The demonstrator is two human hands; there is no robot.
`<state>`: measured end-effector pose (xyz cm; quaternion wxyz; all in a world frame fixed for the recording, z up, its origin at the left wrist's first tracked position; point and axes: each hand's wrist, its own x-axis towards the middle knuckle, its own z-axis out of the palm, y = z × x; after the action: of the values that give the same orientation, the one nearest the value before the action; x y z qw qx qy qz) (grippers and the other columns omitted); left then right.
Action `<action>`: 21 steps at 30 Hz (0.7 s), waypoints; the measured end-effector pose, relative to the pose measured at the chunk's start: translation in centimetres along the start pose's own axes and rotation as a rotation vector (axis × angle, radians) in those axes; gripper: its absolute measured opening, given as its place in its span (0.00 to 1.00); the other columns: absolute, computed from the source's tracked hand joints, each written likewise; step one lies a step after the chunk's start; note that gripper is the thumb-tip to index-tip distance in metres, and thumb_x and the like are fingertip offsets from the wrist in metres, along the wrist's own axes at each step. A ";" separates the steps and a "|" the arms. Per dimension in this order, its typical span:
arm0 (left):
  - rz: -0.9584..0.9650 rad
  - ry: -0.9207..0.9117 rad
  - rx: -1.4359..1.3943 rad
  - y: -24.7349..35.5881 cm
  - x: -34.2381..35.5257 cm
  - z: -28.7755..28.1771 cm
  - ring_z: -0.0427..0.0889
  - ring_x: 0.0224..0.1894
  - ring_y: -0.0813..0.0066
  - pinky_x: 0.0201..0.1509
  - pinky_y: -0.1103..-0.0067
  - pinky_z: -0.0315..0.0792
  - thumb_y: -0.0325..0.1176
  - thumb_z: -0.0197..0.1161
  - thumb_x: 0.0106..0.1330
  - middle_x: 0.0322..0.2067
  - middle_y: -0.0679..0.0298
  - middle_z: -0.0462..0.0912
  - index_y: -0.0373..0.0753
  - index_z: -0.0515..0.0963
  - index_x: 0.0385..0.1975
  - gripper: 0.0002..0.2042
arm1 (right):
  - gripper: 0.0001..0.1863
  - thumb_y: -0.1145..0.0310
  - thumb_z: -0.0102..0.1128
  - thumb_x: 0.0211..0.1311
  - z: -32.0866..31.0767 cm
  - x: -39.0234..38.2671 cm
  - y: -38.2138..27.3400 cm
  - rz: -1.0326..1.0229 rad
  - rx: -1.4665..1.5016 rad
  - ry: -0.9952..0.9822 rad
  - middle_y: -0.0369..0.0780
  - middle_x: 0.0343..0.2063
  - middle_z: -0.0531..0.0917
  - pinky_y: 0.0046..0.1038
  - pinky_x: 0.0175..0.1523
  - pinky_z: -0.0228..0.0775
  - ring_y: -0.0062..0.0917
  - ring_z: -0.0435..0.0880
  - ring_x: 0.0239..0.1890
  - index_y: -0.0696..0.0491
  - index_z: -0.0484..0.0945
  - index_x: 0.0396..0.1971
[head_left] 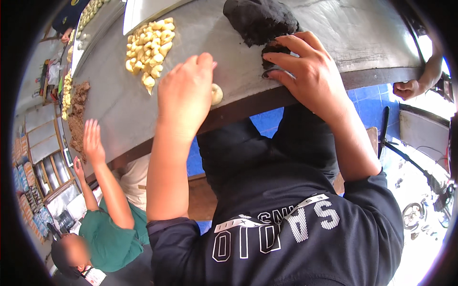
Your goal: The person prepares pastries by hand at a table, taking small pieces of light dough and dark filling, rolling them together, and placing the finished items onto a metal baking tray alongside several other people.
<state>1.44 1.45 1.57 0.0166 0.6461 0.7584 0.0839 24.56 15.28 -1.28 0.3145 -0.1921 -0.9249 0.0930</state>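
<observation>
A large dark black lump of soft, dough-like stuff [260, 21] lies on the metal table at the far side. My right hand [312, 71] curls its fingers over a smaller black piece [273, 56] just in front of that lump, and dark smears show on the fingertips. To the left, my left hand [186, 93] is closed above the table, its fingers bent and their inside hidden. Beside its right edge, near the table's front edge, sits a pale round dough ball [216, 95]. A heap of small yellowish dough pieces [150, 50] lies beyond my left hand.
A brown crumbly mass [78, 119] lies along the table's left end. A co-worker in a green shirt [112, 236] stands there with both hands raised near it. White trays [143, 14] stand at the far left. Another person's hand [408, 89] is by the right edge.
</observation>
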 end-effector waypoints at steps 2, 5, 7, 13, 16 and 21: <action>0.033 0.139 0.002 0.5 -0.2 0.8 0.87 0.46 0.39 0.46 0.51 0.78 0.37 0.63 0.84 0.42 0.49 0.88 0.35 0.79 0.40 0.12 | 0.13 0.73 0.73 0.58 -0.1 0.0 -0.1 -0.015 0.059 -0.032 0.37 0.53 0.89 0.38 0.59 0.86 0.37 0.87 0.59 0.49 0.93 0.44; 0.034 0.154 -0.153 -0.9 -2.7 0.6 0.91 0.46 0.48 0.50 0.61 0.83 0.37 0.70 0.80 0.46 0.55 0.91 0.37 0.80 0.41 0.10 | 0.15 0.74 0.71 0.58 -0.5 -0.1 -0.6 0.074 0.041 0.054 0.38 0.55 0.88 0.39 0.59 0.88 0.37 0.87 0.60 0.50 0.92 0.47; 0.078 0.048 -0.471 -2.5 -5.0 -0.2 0.91 0.49 0.57 0.56 0.66 0.85 0.37 0.76 0.78 0.56 0.55 0.90 0.37 0.83 0.52 0.13 | 0.16 0.74 0.70 0.59 -0.6 -0.1 0.2 0.013 0.015 0.026 0.39 0.56 0.88 0.39 0.58 0.88 0.36 0.87 0.61 0.51 0.91 0.48; -0.149 0.688 -1.585 -5.4 0.1 -1.1 0.92 0.48 0.66 0.55 0.68 0.88 0.36 0.69 0.85 0.57 0.49 0.91 0.32 0.79 0.61 0.16 | 0.03 0.74 0.67 0.61 1.3 1.3 -0.7 -0.018 -0.135 -0.066 0.37 0.42 0.83 0.37 0.53 0.89 0.34 0.87 0.49 0.53 0.85 0.35; -0.654 0.780 -0.848 -14.6 -3.6 -1.1 0.90 0.42 0.72 0.47 0.73 0.85 0.43 0.72 0.83 0.47 0.57 0.92 0.34 0.85 0.61 0.19 | 0.10 0.77 0.70 0.61 -0.9 2.8 0.0 -0.007 0.045 -0.312 0.41 0.49 0.88 0.40 0.57 0.86 0.38 0.87 0.56 0.54 0.90 0.43; -0.483 0.398 -0.226 -14.8 -4.1 1.1 0.89 0.39 0.73 0.45 0.75 0.83 0.43 0.80 0.75 0.44 0.61 0.92 0.38 0.92 0.45 0.13 | 0.09 0.75 0.70 0.62 -1.0 0.6 0.7 -0.046 0.153 -0.116 0.40 0.46 0.87 0.40 0.55 0.86 0.39 0.86 0.54 0.54 0.91 0.40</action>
<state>-12.22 -4.75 -2.03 -0.0410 0.4128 0.8639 0.2857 24.95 16.18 -0.33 0.2760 -0.1406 -0.9360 0.1672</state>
